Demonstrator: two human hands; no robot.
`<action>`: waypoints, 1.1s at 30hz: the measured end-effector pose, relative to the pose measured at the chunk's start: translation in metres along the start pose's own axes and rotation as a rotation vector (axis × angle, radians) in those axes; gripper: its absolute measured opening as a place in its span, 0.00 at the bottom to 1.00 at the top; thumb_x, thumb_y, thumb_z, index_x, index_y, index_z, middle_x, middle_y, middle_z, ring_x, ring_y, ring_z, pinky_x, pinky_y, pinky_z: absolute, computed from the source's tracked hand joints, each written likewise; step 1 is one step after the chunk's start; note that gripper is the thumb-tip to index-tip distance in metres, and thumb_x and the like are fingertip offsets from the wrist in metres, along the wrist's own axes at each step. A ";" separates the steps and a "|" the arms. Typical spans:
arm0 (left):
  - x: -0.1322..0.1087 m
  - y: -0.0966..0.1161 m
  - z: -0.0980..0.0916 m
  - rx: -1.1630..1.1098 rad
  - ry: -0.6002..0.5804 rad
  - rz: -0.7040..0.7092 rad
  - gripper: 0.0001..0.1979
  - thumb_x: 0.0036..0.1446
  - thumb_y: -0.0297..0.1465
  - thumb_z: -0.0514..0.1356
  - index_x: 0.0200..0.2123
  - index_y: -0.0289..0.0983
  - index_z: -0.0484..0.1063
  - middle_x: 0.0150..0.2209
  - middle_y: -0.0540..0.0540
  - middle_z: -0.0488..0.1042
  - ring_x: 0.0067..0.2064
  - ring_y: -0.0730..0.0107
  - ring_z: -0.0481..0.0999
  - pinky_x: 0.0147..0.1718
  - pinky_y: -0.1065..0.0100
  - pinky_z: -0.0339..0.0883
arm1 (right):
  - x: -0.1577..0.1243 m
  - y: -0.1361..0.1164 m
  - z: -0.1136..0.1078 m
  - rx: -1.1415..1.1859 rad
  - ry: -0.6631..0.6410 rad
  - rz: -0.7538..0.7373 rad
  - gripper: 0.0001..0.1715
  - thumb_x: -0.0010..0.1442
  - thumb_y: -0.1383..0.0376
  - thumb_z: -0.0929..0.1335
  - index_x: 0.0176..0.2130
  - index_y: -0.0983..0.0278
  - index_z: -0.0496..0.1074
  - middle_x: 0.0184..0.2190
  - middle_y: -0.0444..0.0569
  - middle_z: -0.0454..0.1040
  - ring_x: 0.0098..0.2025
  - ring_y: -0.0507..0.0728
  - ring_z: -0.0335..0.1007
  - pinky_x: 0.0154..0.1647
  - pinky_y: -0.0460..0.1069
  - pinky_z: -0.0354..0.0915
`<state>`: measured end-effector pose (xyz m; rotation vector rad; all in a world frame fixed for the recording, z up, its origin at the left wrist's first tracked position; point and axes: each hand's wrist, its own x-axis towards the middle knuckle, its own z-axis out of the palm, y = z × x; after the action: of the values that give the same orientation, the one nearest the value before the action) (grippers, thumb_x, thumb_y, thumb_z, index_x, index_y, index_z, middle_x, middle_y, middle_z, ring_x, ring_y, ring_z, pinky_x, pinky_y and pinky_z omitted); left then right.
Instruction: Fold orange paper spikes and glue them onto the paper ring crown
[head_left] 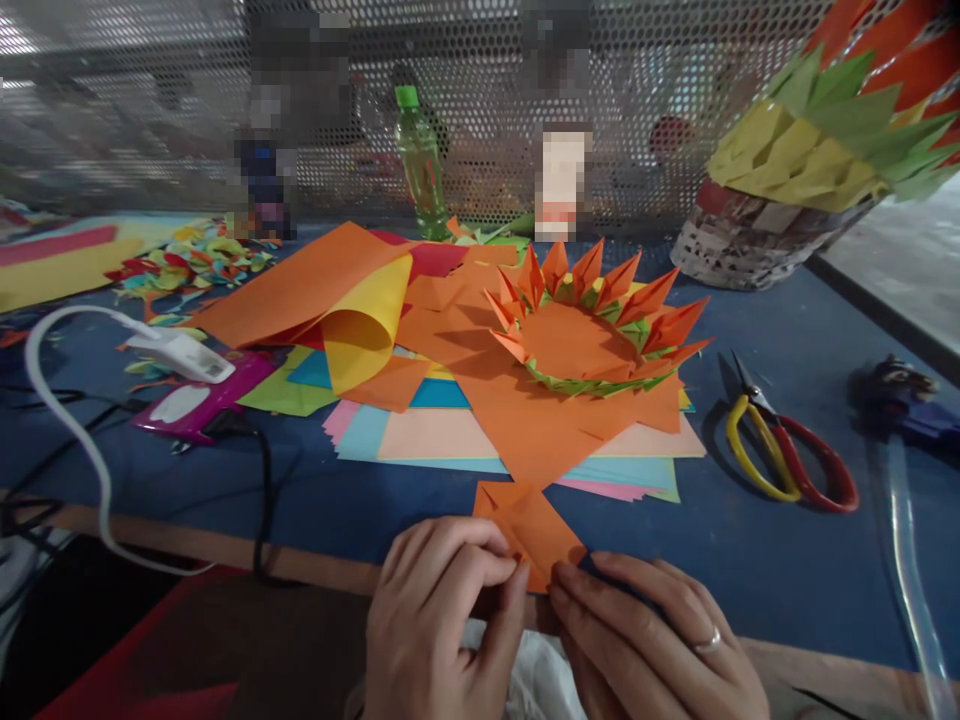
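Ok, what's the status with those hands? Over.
Left hand and right hand on small orange paper. Paper creased, partly folded. Larger orange sheet close beyond; scissors off right.

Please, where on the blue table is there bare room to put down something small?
Bare blue patches: between the black cable and the left hand; and right of the right hand, below the scissors. The middle is crowded with paper sheets.

Pointed ring (592,386): matt paper. Before the ring, folded piece (541,528): smooth matt paper. Right: scissors (766,408), metal-bladed, glossy-handled. Behind left: bottle (421,175), glossy translucent plastic.
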<state>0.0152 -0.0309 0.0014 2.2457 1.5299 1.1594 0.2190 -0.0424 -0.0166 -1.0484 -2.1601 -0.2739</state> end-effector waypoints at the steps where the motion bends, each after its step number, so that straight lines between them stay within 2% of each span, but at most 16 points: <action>1: 0.000 0.000 0.000 0.003 -0.005 -0.004 0.10 0.62 0.21 0.61 0.31 0.39 0.68 0.36 0.51 0.75 0.39 0.71 0.74 0.41 0.66 0.64 | 0.001 0.000 -0.001 -0.009 -0.001 -0.009 0.11 0.64 0.67 0.71 0.47 0.58 0.81 0.45 0.39 0.84 0.44 0.53 0.81 0.46 0.48 0.73; 7: 0.000 0.000 -0.001 0.022 -0.052 -0.030 0.09 0.64 0.23 0.60 0.31 0.40 0.68 0.37 0.50 0.75 0.39 0.69 0.74 0.40 0.65 0.64 | 0.004 0.000 -0.002 -0.039 0.008 -0.006 0.11 0.65 0.68 0.70 0.45 0.56 0.82 0.40 0.40 0.85 0.42 0.53 0.82 0.46 0.47 0.72; 12: 0.001 -0.002 -0.004 0.042 -0.083 -0.029 0.08 0.66 0.24 0.58 0.33 0.41 0.68 0.42 0.47 0.74 0.43 0.66 0.72 0.40 0.64 0.64 | 0.004 -0.001 0.000 -0.044 -0.010 -0.019 0.15 0.66 0.66 0.70 0.51 0.55 0.80 0.45 0.37 0.84 0.45 0.53 0.81 0.47 0.50 0.69; 14: 0.002 -0.003 -0.004 0.042 -0.098 -0.039 0.07 0.66 0.24 0.58 0.35 0.41 0.69 0.43 0.47 0.74 0.44 0.65 0.72 0.41 0.63 0.65 | 0.004 -0.001 0.003 -0.062 -0.002 -0.031 0.16 0.65 0.65 0.72 0.52 0.53 0.79 0.44 0.35 0.84 0.43 0.53 0.80 0.46 0.51 0.67; 17: 0.002 -0.003 -0.004 0.042 -0.120 -0.046 0.05 0.66 0.25 0.59 0.41 0.41 0.70 0.45 0.46 0.73 0.46 0.64 0.72 0.42 0.63 0.68 | 0.004 -0.002 0.006 -0.073 0.008 -0.023 0.15 0.64 0.65 0.72 0.50 0.51 0.80 0.41 0.33 0.84 0.42 0.53 0.80 0.46 0.52 0.66; 21: 0.000 -0.004 -0.002 0.056 -0.109 -0.055 0.08 0.66 0.26 0.59 0.47 0.41 0.70 0.48 0.45 0.73 0.48 0.63 0.72 0.43 0.63 0.71 | 0.006 -0.004 0.007 -0.055 0.003 0.001 0.14 0.64 0.65 0.73 0.49 0.52 0.81 0.40 0.34 0.84 0.42 0.53 0.79 0.46 0.52 0.65; 29: -0.002 -0.004 -0.003 0.054 -0.104 -0.068 0.10 0.66 0.26 0.58 0.50 0.41 0.70 0.51 0.44 0.72 0.50 0.63 0.72 0.48 0.63 0.69 | 0.009 -0.007 0.006 -0.033 0.016 0.042 0.12 0.63 0.66 0.73 0.46 0.53 0.82 0.38 0.35 0.84 0.41 0.53 0.80 0.45 0.51 0.65; 33: -0.002 -0.004 -0.003 0.047 -0.114 -0.063 0.13 0.67 0.21 0.55 0.51 0.41 0.69 0.51 0.46 0.72 0.52 0.67 0.71 0.50 0.65 0.66 | 0.009 -0.015 0.009 -0.015 0.034 0.134 0.07 0.64 0.63 0.73 0.42 0.53 0.82 0.36 0.36 0.84 0.40 0.55 0.81 0.45 0.52 0.65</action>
<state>0.0099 -0.0320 0.0004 2.2337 1.5861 0.9706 0.1993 -0.0422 -0.0151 -1.1835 -2.0498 -0.2442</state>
